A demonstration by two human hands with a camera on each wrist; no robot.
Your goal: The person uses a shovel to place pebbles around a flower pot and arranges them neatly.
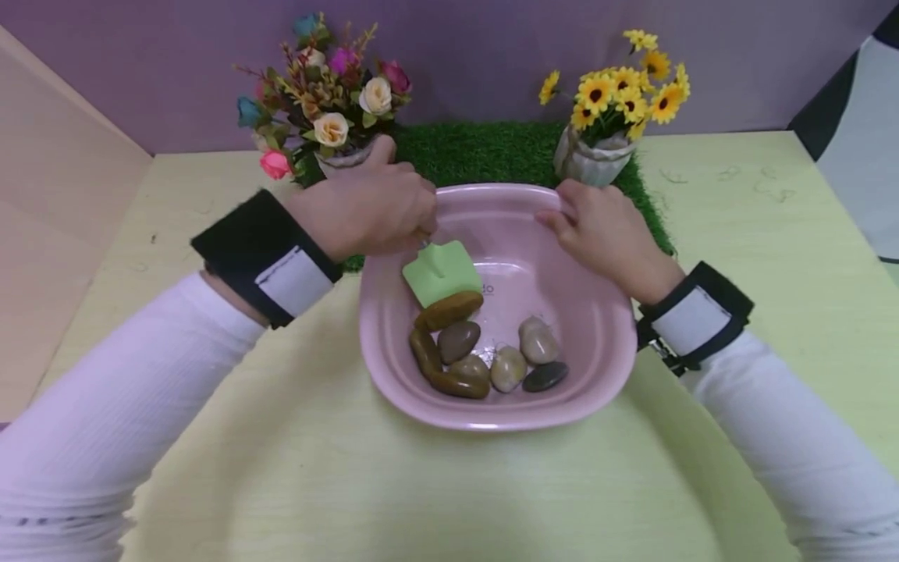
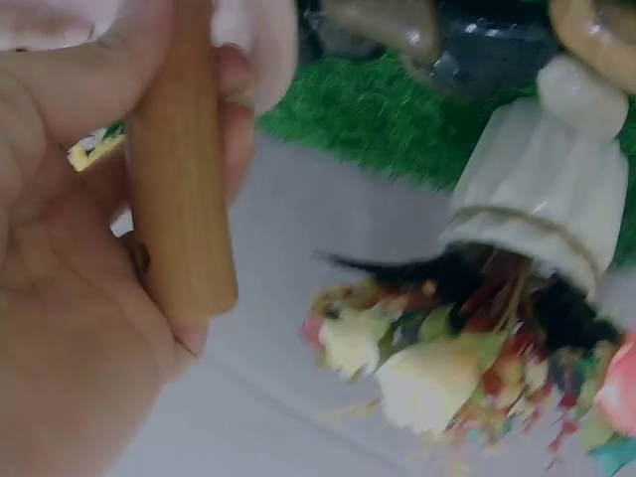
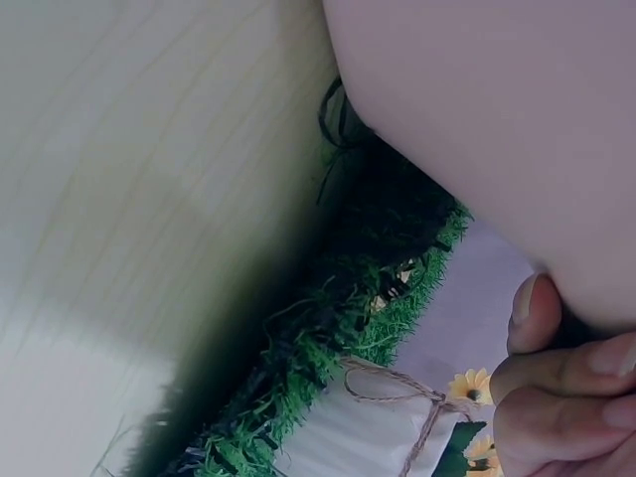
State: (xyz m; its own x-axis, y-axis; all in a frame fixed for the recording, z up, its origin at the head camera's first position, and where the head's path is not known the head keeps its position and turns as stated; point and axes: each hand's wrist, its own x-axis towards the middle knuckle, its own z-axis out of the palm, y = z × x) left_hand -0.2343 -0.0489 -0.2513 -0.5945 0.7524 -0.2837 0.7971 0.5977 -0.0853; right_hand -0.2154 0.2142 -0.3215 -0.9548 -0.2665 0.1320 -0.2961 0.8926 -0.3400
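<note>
The worktop (image 1: 456, 492) before the basin (image 1: 495, 426) offers passage; behind it, roses (image 1: 332, 129) at left and sunflowers (image 1: 630, 103) at right obstruct.

Head view: left hand (image 1: 372, 199) hides the wooden handle (image 2: 184, 179) of the green scoop (image 1: 444, 273), and the scoop blocks the left side of the lettering (image 1: 488, 289) inside the pink basin (image 1: 492, 421), only "do" being legible. Left wrist view: mixed flowers (image 2: 427, 388) blurred, handle cut off by the top edge. Right wrist view: right hand (image 3: 566, 397) and basin both run out past the right edge, the thumb not visible there.
</note>
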